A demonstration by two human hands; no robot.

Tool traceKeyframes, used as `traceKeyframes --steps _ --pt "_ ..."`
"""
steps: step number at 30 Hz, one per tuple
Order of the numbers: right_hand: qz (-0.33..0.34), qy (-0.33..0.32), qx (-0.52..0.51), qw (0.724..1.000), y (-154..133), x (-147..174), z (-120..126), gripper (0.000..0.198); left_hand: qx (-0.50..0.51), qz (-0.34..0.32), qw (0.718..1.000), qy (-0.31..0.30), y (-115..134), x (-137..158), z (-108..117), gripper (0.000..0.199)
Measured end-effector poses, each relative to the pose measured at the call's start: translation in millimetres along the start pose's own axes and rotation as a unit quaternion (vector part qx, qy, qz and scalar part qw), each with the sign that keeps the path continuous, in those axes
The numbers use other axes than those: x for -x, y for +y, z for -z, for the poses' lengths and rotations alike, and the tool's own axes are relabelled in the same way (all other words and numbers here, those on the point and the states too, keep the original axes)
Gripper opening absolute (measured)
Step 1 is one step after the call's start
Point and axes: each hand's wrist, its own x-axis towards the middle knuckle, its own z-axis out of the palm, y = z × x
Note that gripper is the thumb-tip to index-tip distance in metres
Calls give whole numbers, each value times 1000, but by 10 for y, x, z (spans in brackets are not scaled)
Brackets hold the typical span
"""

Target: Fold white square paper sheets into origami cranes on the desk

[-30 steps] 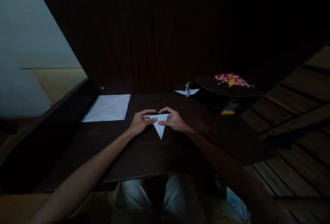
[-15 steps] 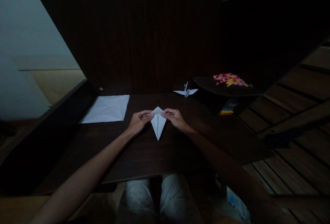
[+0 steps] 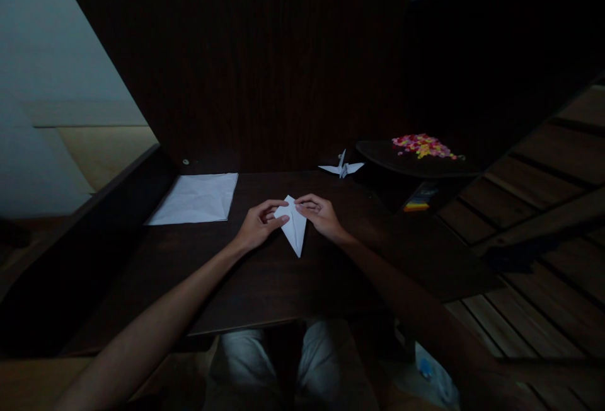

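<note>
A white sheet of paper folded into a kite shape (image 3: pixel 295 229) is between my hands over the dark desk, its long point towards me and a slit down its middle. My left hand (image 3: pixel 261 222) grips its left edge, thumb on top and fingers behind. On the other side, my right hand (image 3: pixel 320 214) pinches the upper right edge near the short tip. Beyond my right hand a finished white paper crane (image 3: pixel 342 167) stands with its wings spread.
A stack of white paper (image 3: pixel 196 199) lies at the back left of the desk (image 3: pixel 265 291). Small pink, red and yellow pieces (image 3: pixel 425 145) are heaped on a raised rounded shelf (image 3: pixel 392 160) at the right. A tall dark panel (image 3: pixel 265 70) closes the back.
The folded paper has tilted, its long point swinging a little to the right. My left fingers have moved up towards the top tip, and my right fingers have shifted on the upper edge.
</note>
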Motion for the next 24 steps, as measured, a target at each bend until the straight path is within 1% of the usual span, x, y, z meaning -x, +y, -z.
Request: traceKeyframes --steps 2,5,7,10,14,16,20,22,24 --pt "-7 -6 4 1000 -25 13 9 31 2 -3 1000 14 -10 -4 4 45" --pt "-20 -20 24 999 -51 38 14 43 -20 -25 998 60 -22 -19 19 47" --pt "-18 -14 48 999 -49 46 10 42 -62 -36 993 94 -24 -27 29 44" --pt "-6 5 72 997 -19 39 -2 35 -131 -47 982 126 -21 -26 39 34" --pt "3 4 70 998 17 29 -6 31 -174 -57 974 131 -6 -18 44 26" --pt "4 1 68 998 18 32 -3 30 -199 -76 968 129 7 -17 51 22" --pt "3 -10 65 998 -10 38 9 28 -242 -115 953 145 28 -23 69 17" --pt "15 -17 70 997 -24 35 15 26 -238 -116 954 142 32 -24 72 15" --pt "32 -22 75 996 -28 27 19 24 -231 -101 959 130 39 -22 67 15"
